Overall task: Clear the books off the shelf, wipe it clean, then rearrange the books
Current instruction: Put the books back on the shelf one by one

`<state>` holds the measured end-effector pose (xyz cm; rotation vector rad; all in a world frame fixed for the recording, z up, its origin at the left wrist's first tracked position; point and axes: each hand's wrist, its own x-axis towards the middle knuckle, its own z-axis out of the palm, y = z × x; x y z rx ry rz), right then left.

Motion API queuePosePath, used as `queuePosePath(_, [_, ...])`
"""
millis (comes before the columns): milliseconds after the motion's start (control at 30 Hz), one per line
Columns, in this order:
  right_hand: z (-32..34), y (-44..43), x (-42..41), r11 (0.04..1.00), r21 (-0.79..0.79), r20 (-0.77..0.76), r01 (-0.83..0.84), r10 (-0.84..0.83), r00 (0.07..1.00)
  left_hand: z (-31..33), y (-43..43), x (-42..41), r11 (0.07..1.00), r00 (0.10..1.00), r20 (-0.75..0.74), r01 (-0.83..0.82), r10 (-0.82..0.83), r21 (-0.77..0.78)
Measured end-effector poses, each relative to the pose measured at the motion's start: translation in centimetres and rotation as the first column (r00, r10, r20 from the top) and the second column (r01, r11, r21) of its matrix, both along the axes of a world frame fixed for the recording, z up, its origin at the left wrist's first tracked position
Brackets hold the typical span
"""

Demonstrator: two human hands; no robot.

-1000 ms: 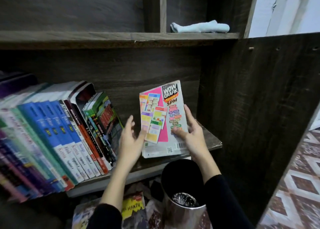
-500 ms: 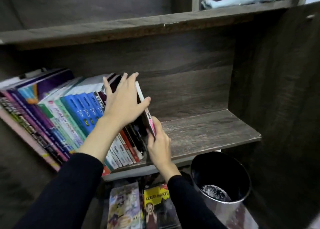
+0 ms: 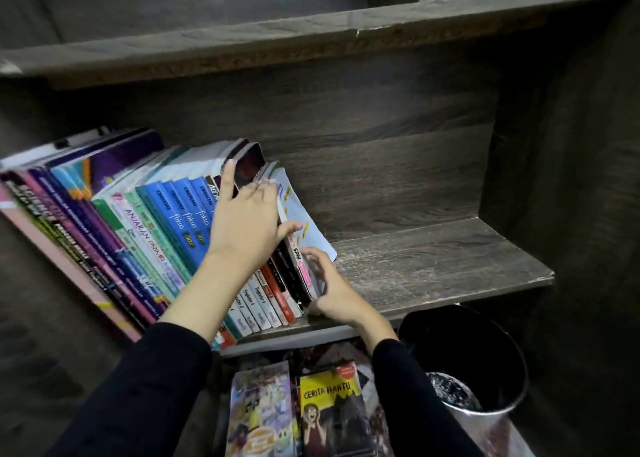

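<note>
— SPM book [image 3: 305, 236]: where is it sitting?
— It is leaning on the row [image 3: 173, 221], under the left hand [image 3: 249, 221], which is pressing with fingers spread. The right hand [image 3: 334, 292] is curling at its lower spine; pinch unclear. Judging it thin, floppy: grip the spine.

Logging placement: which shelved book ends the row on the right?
The thin SPM book with the pale cover and pink-ended spine: only it has bare shelf beside it, and the left hand and right hand touch it.
</note>
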<state>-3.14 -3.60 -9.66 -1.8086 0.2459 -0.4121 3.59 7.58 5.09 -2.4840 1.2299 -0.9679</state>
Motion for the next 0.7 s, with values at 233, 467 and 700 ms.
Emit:
queuePosePath(233, [-1.0, -0.5, -0.5, 0.980, -0.118, -0.127, 0.159, -0.174, 0.977, 0.4, 0.0, 0.2, 0.998, 1.000, -0.030, 0.007, -0.005, 0.062])
queuePosePath(467, [-1.8, -0.2, 0.9, 0.942, -0.192, -0.111, 0.274, -0.298, 0.948, -0.1, -0.4, 0.5, 0.999, 1.000, -0.002, 0.020, -0.020, -0.029])
queuePosePath(700, [-2.7, -0.5, 1.7, 0.926, -0.194, -0.098, 0.323, -0.346, 0.933, -0.7, -0.8, 0.6, 0.999, 1.000, 0.000, -0.011, 0.011, -0.051])
